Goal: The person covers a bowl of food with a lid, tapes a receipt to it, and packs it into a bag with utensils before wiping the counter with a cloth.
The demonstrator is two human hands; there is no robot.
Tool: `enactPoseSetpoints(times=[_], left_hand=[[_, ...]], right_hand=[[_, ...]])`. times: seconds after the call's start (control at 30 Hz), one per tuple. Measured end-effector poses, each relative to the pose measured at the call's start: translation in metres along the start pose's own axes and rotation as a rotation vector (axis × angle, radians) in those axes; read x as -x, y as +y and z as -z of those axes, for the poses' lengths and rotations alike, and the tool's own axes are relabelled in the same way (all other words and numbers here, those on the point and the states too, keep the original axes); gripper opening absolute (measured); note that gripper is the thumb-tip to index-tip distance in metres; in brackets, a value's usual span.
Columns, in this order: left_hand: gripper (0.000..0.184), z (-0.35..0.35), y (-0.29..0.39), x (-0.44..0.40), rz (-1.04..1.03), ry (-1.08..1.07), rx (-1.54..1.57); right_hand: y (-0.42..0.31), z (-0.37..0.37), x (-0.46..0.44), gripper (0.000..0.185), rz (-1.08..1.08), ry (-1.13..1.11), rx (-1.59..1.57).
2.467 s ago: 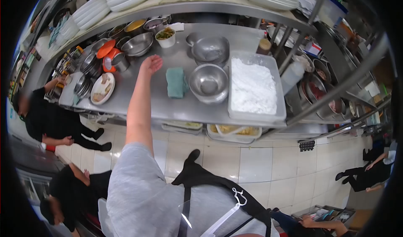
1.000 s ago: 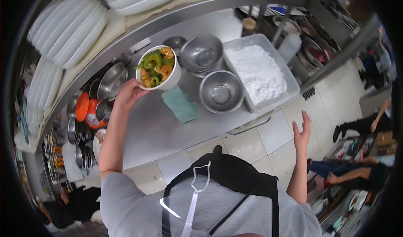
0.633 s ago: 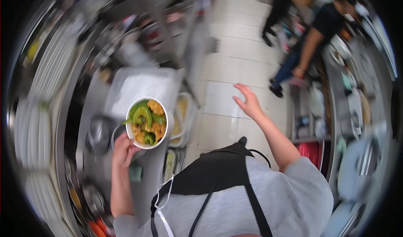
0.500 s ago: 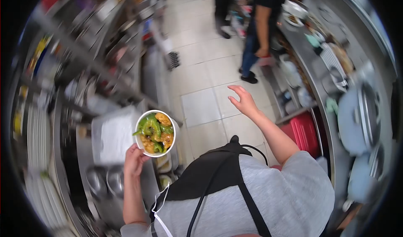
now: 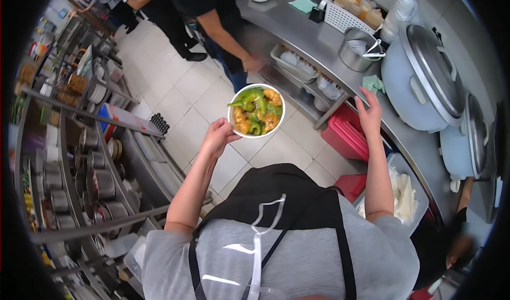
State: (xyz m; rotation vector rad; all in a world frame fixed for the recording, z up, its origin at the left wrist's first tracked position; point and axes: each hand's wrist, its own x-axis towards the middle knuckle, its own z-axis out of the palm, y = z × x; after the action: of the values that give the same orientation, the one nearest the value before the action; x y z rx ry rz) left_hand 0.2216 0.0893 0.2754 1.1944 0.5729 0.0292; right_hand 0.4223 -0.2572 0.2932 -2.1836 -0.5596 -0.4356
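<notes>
My left hand [image 5: 218, 136] grips the rim of a round white bowl [image 5: 231, 124] at its left side, holding it up over the tiled floor. Cut green peppers [image 5: 247, 97] and golden-brown, sauced pieces [image 5: 272, 120] fill the bowl; what those pieces are I cannot tell. My right hand [image 5: 370, 112] is raised near the edge of the steel counter, fingers apart, with nothing in it. Just beyond its fingertips a pale green cloth [image 5: 373, 83] lies on the counter.
Large lidded pots [image 5: 419, 79] stand on the right-hand counter [image 5: 319, 39], near a steel pot with utensils [image 5: 357, 53] and a white basket [image 5: 345, 19]. Red bins [image 5: 345, 132] sit below. A co-worker [image 5: 212, 13] stands ahead; another person [image 5: 451, 247] is behind right. Shelves of pans [image 5: 101, 180] line the left.
The view has swung right, toward the counter with the big pots. The bowl, still in my left hand, has moved from beside the left shelving to over the aisle. My right hand is now by the counter.
</notes>
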Motion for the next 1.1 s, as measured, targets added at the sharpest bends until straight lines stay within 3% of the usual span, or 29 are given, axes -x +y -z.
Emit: enactPoseSetpoints(times=[0.3, 0.4, 0.57, 0.67, 0.8, 0.97, 1.1], left_hand=[[0.007, -0.034, 0.023, -0.198, 0.058, -0.239, 0.014], [0.008, -0.051, 0.050, -0.248, 0.070, -0.277, -0.034], [0.012, -0.082, 0.073, -0.346, 0.124, -0.330, -0.066], [0.014, -0.101, 0.076, -0.401, 0.144, -0.343, -0.092], [0.020, -0.122, 0.076, -0.459, 0.250, -0.413, -0.037], [0.021, -0.147, 0.084, -0.498, 0.231, -0.403, -0.017], [0.012, -0.155, 0.098, -0.506, 0.313, -0.402, -0.039]], right_hand=[[-0.059, -0.003, -0.188, 0.027, 0.258, 0.249, 0.018], [-0.088, 0.009, -0.254, 0.029, 0.440, 0.318, 0.180], [-0.116, 0.035, -0.336, 0.033, 0.545, 0.389, 0.355], [-0.117, 0.068, -0.397, 0.030, 0.702, 0.463, 0.612], [-0.116, 0.124, -0.489, 0.025, 0.709, 0.528, 0.749], [-0.139, 0.162, -0.593, 0.025, 0.557, 0.488, 0.638], [-0.181, 0.158, -0.670, 0.019, 0.700, 0.644, 0.490]])
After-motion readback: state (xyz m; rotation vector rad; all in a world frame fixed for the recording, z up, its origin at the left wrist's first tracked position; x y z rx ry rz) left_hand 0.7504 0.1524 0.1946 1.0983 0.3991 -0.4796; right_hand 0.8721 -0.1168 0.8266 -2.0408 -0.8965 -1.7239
